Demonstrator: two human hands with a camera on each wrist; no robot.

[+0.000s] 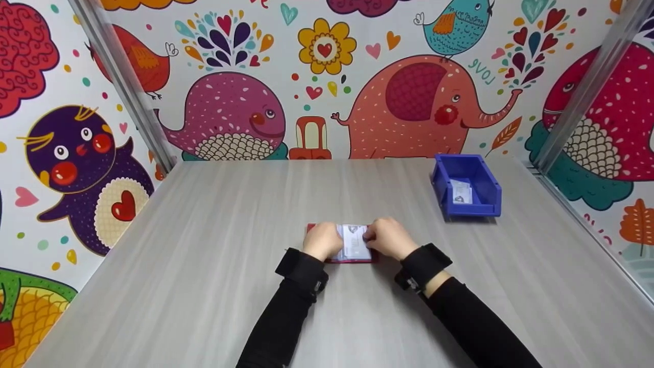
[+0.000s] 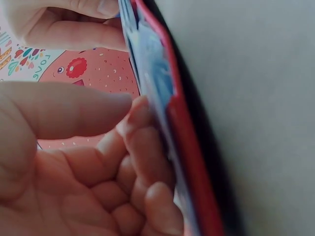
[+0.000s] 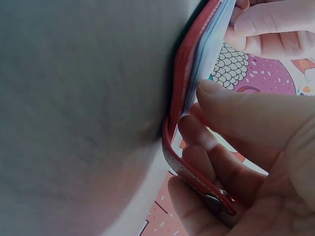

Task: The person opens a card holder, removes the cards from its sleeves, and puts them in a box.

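A red card holder (image 1: 352, 261) lies open on the table in front of me, its clear sleeves spread between both hands. A pale printed card (image 1: 356, 243) shows on top in the head view. My left hand (image 1: 323, 240) rests on the holder's left part, fingers curled, thumb and forefinger tips meeting at the sleeves. At the right edge, my right hand (image 1: 392, 239) pinches the sleeves with thumb and fingers. Against its other fingers lies the holder's red strap (image 3: 189, 172), with a metal snap, in the right wrist view. Whether a loose card is between the right fingertips is hidden.
A blue plastic bin (image 1: 472, 209) stands at the back right of the table, with several pale cards (image 1: 461, 192) inside. Patterned panels with cartoon animals enclose the back and sides, framed by metal posts (image 1: 582, 92).
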